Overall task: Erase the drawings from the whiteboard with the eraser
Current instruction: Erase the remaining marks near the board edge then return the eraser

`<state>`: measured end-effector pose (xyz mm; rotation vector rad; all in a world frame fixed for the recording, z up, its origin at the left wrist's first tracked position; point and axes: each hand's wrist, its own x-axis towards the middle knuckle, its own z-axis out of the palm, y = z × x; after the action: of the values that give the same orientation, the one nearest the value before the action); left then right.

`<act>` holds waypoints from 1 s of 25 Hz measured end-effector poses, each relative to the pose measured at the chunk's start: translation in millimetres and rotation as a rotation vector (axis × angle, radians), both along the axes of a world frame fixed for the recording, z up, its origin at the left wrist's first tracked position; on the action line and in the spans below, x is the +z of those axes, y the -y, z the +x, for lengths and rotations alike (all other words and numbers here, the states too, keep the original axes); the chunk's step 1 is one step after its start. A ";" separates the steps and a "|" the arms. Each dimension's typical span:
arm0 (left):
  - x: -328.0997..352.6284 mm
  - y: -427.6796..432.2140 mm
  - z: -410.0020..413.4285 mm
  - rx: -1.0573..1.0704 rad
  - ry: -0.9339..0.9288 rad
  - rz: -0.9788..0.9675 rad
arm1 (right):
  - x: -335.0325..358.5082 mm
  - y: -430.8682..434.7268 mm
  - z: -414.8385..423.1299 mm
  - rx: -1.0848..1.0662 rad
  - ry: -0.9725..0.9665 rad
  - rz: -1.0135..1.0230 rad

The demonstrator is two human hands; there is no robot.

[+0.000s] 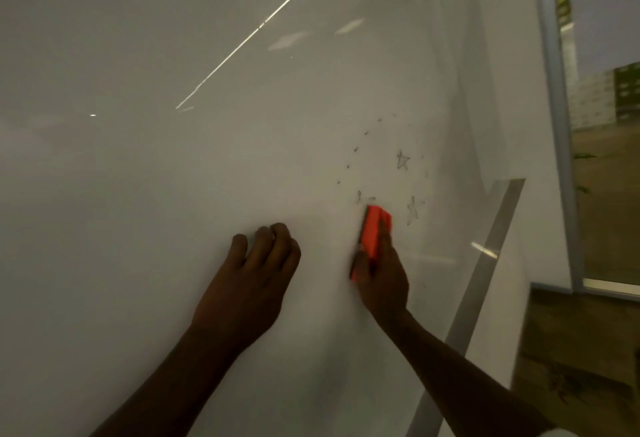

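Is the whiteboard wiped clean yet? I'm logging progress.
Not clean. Two stars and scattered specks remain on the whiteboard above the orange eraser held in the right hand.

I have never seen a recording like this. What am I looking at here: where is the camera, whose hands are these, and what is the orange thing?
There is no machine here, only a person. The single picture comes from a camera worn on the person's head, looking forward and down at a whiteboard. The left hand rests on the board with the fingers curled and holds nothing. The right hand grips an orange eraser pressed against the board. Above and to the right of the eraser are marks not yet wiped: an upper star, a fainter lower star and small dashes. The rest of the board looks clean.
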<state>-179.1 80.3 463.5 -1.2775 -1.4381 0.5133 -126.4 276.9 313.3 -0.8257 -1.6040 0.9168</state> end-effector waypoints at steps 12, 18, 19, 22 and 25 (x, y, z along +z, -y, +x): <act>14.4 -21.6 10.2 -0.044 0.199 0.123 | 61.3 -19.5 -16.2 -0.006 -0.147 0.139; -0.5 -68.2 9.7 -0.019 0.183 0.034 | -107.1 -44.4 1.0 0.095 -0.174 -1.098; -2.2 -79.1 10.0 -0.010 0.185 0.027 | -98.6 -42.1 -0.9 0.120 -0.246 -1.094; -11.5 -114.9 11.1 0.001 0.185 -0.018 | -42.3 -33.9 -18.1 0.096 -0.160 -0.604; -23.2 -138.6 8.9 0.006 0.189 -0.064 | -9.2 -19.1 -24.7 0.064 -0.081 -0.025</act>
<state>-170.2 218.9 440.3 -1.4028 -1.5933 0.4556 -151.1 296.1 304.1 -0.7486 -1.5593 1.0055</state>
